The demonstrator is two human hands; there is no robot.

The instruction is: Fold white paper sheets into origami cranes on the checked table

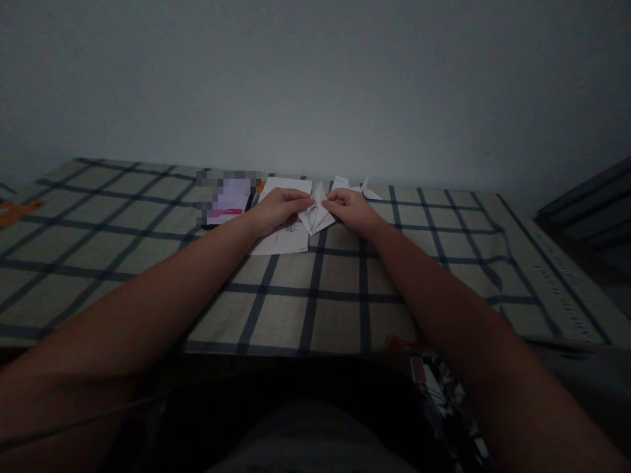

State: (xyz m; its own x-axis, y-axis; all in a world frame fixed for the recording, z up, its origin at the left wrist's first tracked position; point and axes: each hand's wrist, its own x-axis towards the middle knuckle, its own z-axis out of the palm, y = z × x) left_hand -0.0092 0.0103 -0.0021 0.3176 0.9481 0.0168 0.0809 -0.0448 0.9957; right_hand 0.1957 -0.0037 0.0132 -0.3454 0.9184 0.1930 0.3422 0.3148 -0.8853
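Note:
Between my two hands is a piece of folded white paper [315,217], pointed at its top and bottom, with creases running down it. My left hand [279,209] pinches its left side between thumb and fingers. From the other side, my right hand [351,207] grips the right edge in the same way. A flat white sheet [283,242] with some dark drawn lines lies under and beside my left hand. Just behind my right hand is a folded white paper figure [369,190] with an upright point.
A phone [229,200] with a lit screen, partly blurred out, stands left of the sheet. The checked tablecloth [340,322] covers the table, which meets a plain wall [315,85]. Something orange [20,211] lies at the far left. Dark slatted furniture [591,210] is at the right.

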